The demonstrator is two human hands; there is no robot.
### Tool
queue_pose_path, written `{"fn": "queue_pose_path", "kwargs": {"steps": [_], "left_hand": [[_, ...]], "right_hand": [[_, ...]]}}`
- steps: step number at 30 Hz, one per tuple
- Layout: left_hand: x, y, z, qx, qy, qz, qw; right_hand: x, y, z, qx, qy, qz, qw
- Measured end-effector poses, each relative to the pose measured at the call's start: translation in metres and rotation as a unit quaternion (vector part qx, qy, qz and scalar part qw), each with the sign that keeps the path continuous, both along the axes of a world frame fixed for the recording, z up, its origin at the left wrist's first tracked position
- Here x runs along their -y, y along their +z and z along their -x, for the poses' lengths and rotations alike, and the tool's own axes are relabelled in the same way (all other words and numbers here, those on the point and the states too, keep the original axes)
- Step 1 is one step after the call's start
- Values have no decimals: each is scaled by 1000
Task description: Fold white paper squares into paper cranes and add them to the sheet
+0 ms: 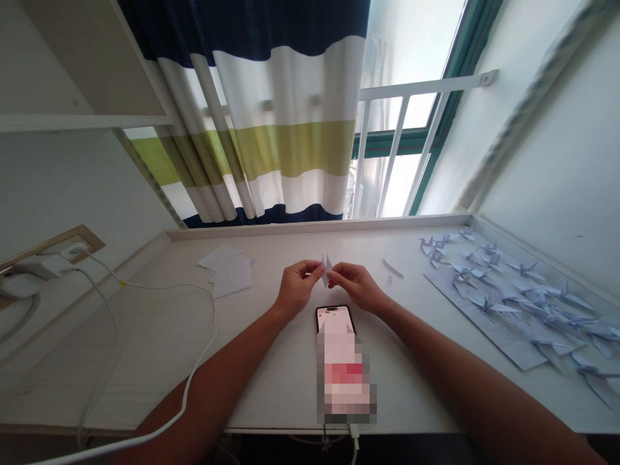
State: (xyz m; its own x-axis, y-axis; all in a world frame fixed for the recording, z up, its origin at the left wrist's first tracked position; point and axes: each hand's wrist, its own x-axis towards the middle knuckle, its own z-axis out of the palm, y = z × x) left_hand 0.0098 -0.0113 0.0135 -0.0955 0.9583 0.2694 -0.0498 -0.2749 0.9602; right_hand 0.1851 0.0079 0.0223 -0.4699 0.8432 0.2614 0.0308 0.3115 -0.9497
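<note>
A small folded piece of white paper (pixel 326 274), with two narrow points standing up, is held between both hands over the middle of the desk. My left hand (pixel 299 284) pinches its left side between thumb and fingers. On the other side, my right hand (pixel 356 282) grips the lower right part with closed fingertips. The fingers cover some of the folds. Just below the hands, a phone (pixel 335 316) lies face up on the desk, its screen lit and mostly blurred out.
Many folded paper cranes (pixel 523 271) crowd the right side, some on a printed sheet (pixel 477 316). Paper squares (pixel 233 274) lie at left; paper scraps (pixel 393 268) lie right of my hands. A white cable (pixel 214 316) runs from wall plugs (pixel 46 265) across my left arm.
</note>
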Motion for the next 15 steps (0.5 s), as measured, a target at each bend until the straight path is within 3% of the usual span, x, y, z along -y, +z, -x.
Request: {"fn": "queue_pose_path", "kwargs": {"steps": [7, 15], "left_hand": [[2, -1, -1, -15, -18, 4, 1000], [0, 0, 3, -27, -30, 6, 999]], "right_hand": [[-1, -1, 1, 32, -13, -14, 999], [-3, 1, -1, 36, 18, -3, 999]]}}
